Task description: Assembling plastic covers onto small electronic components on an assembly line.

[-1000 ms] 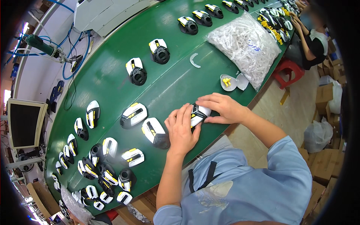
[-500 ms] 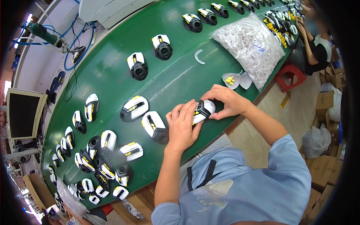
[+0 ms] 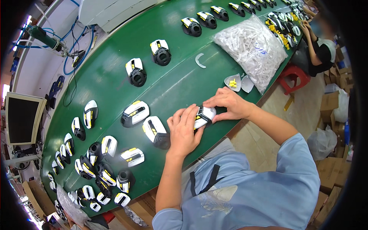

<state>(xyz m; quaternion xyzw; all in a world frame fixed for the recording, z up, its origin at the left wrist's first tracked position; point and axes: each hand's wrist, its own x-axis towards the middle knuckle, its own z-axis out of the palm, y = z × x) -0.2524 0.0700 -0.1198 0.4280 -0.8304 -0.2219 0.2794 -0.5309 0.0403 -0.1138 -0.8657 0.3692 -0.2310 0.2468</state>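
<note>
Both hands on one white-and-black plastic housing (image 3: pixel 206 115), near the worker's edge of the green worktable (image 3: pixel 96 78).
From the head view, I see the left hand (image 3: pixel 184 132) half-closed over the housing's left part, fingers bent across it, apparently to steady it; the right hand (image 3: pixel 230 106) grips the other end, thumb and fingers slightly parted around the white shell, perhaps for control from both sides. The cup of yellow pieces (image 3: pixel 237 86) sits just beyond the right hand, presumably for easy reach; the bag of translucent parts (image 3: pixel 251 50) lies farther off, probably to leave elbow room.
</note>
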